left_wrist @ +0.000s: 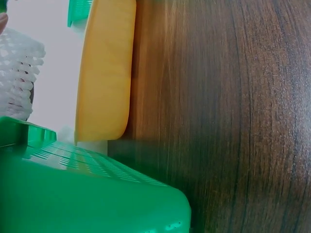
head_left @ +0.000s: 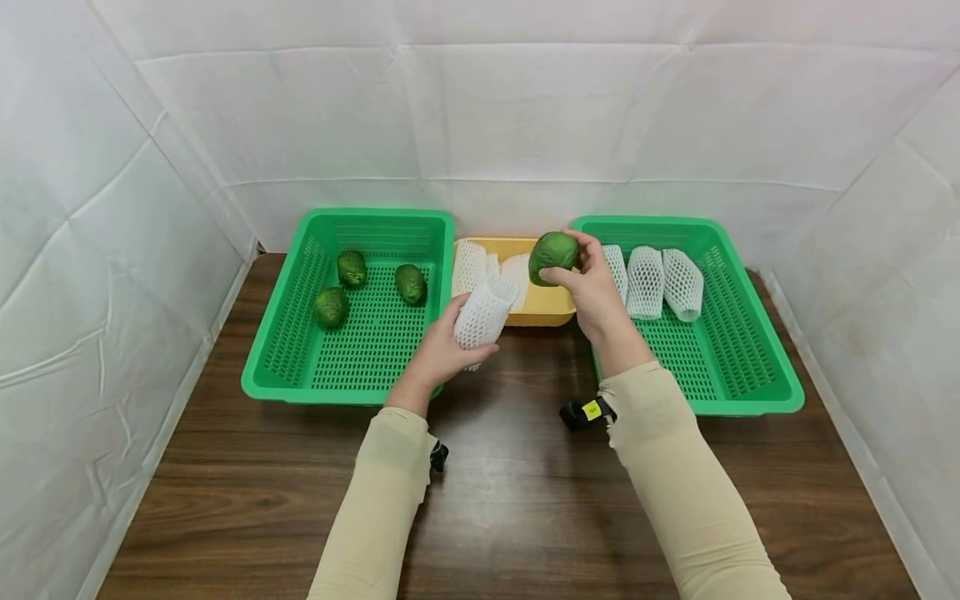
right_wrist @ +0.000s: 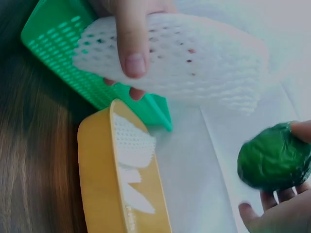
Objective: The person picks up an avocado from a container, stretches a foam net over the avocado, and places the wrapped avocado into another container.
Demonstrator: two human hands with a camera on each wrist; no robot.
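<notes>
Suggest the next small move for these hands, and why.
Probably ease the green item in the right hand toward the upper end of the white mesh sleeve that the left hand holds: the two are apart, and that end tilts toward the item.

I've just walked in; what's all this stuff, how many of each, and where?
Table: one, dark brown, foreground
White sheeting: uncounted, white, back and sides
Left basket: one, green, left side
Right basket: one, green, right side
Bin: one, yellow, between the baskets
Rounded items: four, green, three in left basket, one in right hand
Foam nets: at least six, white, three visible in right basket, one in left hand, others in bin
Wrist devices: two, black, one per wrist
Long sleeves: two, beige, on the arms
</notes>
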